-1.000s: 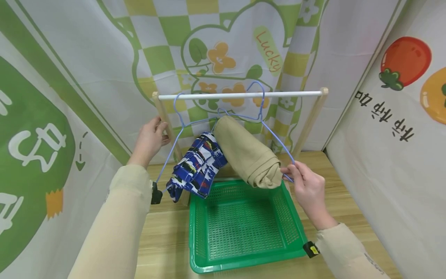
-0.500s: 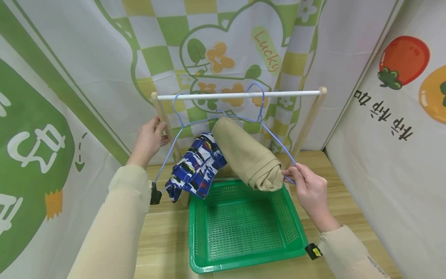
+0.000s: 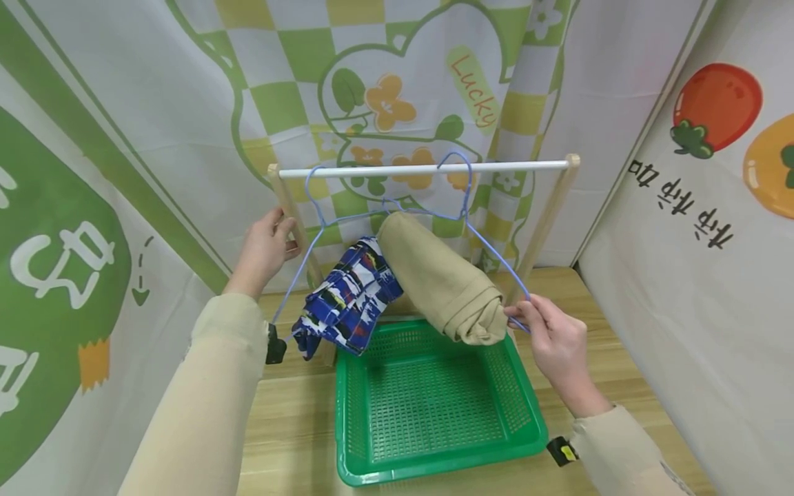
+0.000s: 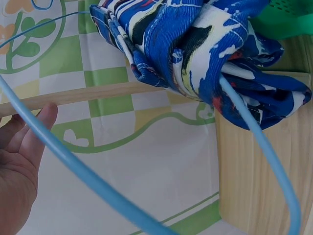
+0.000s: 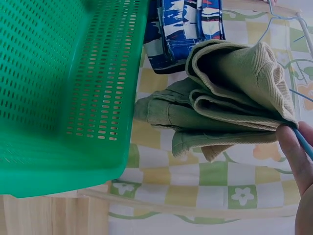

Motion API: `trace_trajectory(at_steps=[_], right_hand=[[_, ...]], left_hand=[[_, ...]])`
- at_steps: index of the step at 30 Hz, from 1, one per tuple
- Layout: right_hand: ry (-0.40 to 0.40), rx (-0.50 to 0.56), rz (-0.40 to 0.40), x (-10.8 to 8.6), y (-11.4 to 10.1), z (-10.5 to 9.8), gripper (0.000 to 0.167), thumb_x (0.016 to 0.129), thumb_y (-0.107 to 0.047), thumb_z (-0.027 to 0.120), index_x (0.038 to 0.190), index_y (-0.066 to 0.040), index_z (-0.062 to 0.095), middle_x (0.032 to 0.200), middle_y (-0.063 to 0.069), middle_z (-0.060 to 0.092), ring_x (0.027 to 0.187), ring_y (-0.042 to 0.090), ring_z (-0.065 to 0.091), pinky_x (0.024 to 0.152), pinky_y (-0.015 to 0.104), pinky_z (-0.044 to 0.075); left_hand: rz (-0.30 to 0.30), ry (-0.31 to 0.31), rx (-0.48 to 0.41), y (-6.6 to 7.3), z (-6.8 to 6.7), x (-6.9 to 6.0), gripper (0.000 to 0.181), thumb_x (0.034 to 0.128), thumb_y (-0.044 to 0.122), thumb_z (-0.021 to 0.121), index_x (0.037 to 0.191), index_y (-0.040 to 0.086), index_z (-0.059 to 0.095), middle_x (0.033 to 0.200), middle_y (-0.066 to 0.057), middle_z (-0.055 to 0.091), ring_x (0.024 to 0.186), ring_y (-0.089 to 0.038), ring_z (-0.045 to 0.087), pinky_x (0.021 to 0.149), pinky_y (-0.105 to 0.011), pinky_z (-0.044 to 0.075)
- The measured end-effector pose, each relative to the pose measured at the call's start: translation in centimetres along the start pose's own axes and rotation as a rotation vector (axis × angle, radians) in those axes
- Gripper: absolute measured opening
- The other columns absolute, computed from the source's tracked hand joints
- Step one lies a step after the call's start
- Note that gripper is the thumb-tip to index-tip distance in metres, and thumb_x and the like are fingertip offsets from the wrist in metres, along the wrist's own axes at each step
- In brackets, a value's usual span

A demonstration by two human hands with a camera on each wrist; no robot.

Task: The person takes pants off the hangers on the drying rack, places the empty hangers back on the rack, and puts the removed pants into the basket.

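Observation:
My right hand pinches the lower right corner of a blue clothes hanger, whose hook is over the rack's white rail. A folded tan garment hangs slanted on this hanger, its loose layers close to my fingertips in the right wrist view. At left, my left hand holds the wooden post of the rack between thumb and fingers. Another blue hanger hangs near that post with a folded blue patterned garment on it. The two garments are side by side, touching or nearly so.
Below the garments a green perforated basket stands on the wood-grain surface. The rack's right post rises behind my right hand. A printed curtain hangs behind, with printed panels at both sides.
My right hand has moved slightly right and down, drawing the hanger's corner and the tan garment's lower end along. The left hand stays on the post.

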State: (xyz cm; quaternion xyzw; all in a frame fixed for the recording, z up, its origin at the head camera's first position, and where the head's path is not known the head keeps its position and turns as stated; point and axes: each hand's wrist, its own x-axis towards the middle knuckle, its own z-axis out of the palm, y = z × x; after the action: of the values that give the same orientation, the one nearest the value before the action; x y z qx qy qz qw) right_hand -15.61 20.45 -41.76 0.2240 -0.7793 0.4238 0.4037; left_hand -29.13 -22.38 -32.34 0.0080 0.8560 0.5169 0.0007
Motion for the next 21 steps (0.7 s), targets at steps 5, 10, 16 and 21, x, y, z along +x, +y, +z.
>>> trace_trajectory(at_steps=[5, 10, 16, 21], right_hand=[[0.003, -0.016, -0.005, -0.2, 0.2, -0.3, 0.021, 0.084, 0.023, 0.066, 0.093, 0.005, 0.072, 0.083, 0.015, 0.077, 0.072, 0.012, 0.076, 0.066, 0.015, 0.059], [0.007, -0.036, -0.014, -0.5, 0.4, -0.6, 0.022, 0.083, 0.023, 0.067, 0.093, 0.004, 0.073, 0.083, 0.013, 0.077, 0.07, 0.013, 0.076, 0.065, 0.014, 0.059], [0.002, -0.015, -0.005, -0.7, 0.4, -1.1, 0.021, 0.084, 0.023, 0.065, 0.094, 0.006, 0.072, 0.083, 0.014, 0.077, 0.071, 0.012, 0.076, 0.066, 0.014, 0.059], [-0.014, -0.004, 0.034, -1.0, 0.5, -1.4, 0.018, 0.088, 0.022, 0.063, 0.094, 0.007, 0.071, 0.081, 0.017, 0.076, 0.072, 0.008, 0.075, 0.067, 0.012, 0.058]], left_hand=[[-0.002, -0.003, -0.014, 0.0, 0.0, 0.1, 0.055, 0.1129, 0.027, 0.033, 0.164, 0.012, 0.02, 0.155, -0.031, 0.039, 0.129, -0.048, 0.056, 0.102, -0.038, 0.055], [-0.001, -0.003, -0.016, 0.0, 0.0, 0.1, 0.055, 0.113, 0.026, 0.033, 0.164, 0.012, 0.019, 0.155, -0.031, 0.04, 0.129, -0.047, 0.056, 0.101, -0.037, 0.055], [-0.007, -0.015, -0.016, 0.1, -0.1, -0.1, 0.057, 0.1128, 0.027, 0.034, 0.165, 0.013, 0.015, 0.157, -0.03, 0.037, 0.131, -0.046, 0.055, 0.103, -0.037, 0.054], [-0.007, -0.013, -0.04, 0.1, 0.0, -0.4, 0.058, 0.1126, 0.028, 0.035, 0.165, 0.013, 0.014, 0.158, -0.028, 0.037, 0.133, -0.044, 0.054, 0.104, -0.037, 0.054]])
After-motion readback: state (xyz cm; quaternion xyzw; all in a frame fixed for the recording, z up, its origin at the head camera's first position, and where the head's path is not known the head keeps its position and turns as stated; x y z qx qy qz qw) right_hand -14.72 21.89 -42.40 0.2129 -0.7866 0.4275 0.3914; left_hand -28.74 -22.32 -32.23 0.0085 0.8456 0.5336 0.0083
